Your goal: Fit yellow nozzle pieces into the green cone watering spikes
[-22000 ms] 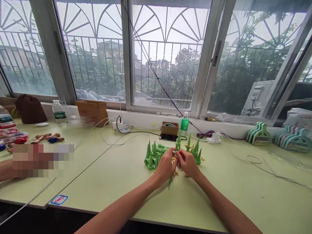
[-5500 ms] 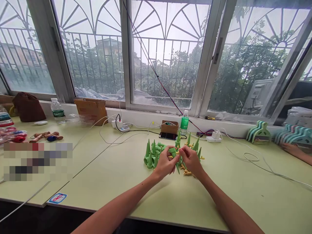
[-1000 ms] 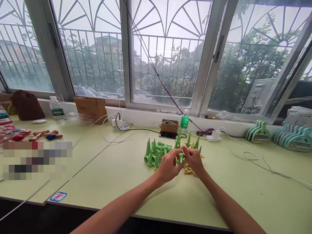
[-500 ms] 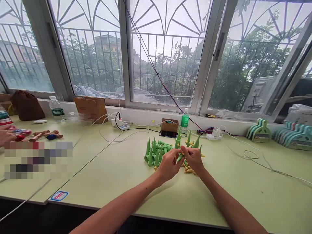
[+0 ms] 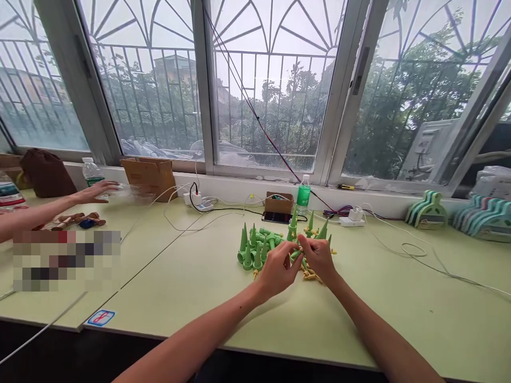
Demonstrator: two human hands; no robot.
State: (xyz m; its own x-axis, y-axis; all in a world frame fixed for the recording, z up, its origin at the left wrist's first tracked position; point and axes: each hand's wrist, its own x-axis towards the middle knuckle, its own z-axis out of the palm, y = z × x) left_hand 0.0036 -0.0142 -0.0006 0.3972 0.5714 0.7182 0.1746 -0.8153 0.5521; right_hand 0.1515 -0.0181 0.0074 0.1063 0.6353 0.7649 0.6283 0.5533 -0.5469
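Note:
My left hand and my right hand meet over the middle of the table, fingers closed. Between them is a green plastic watering spike, mostly covered by my fingers. My left hand grips its green body; my right thumb and fingers pinch its other end, where a bit of yellow shows. Left of my hands, several green spikes stand point up beside green pieces lying on their sides. More upright spikes with yellow fittings stand behind my hands. Small yellow valve pieces lie in a pile below my right hand.
A phone, small cardboard box and water bottle stand behind the spikes. White cables cross the table. Hanger-like green pieces stand at right. Another person's hand reaches over the left table near wooden toys.
My hands stay together at the same spike, with only a slight shift of the fingers. The other person's arm has stretched forward and right toward the bottle and clear plastic.

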